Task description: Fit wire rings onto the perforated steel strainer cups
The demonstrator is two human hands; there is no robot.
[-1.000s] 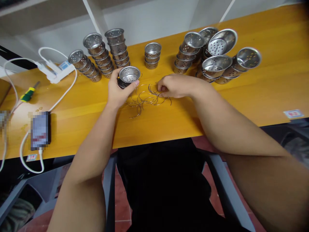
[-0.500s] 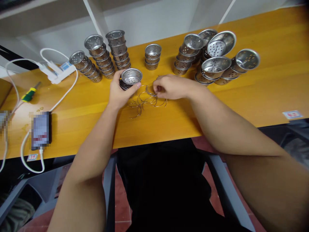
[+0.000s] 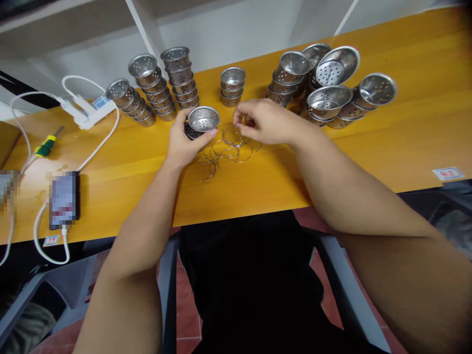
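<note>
My left hand is wrapped round a small perforated metal cup, its open mouth tilted up towards me, with the thumb on the near rim. Dark metal shows under the cup by my palm. To the right, my right hand is pinched, thumb against fingertips, just above a loose heap of thin wire rings. Whatever lies between those fingertips is too small to make out. The rings overlap on the wooden table between and in front of both hands.
Stacks of perforated cups stand behind my left hand, at centre back and behind my right forearm. At left lie a screwdriver, a phone on a white cable and a power strip.
My right hand has risen slightly up and back from the wire rings, its fingers still pinched. My left hand and the cup have shifted very slightly right.
</note>
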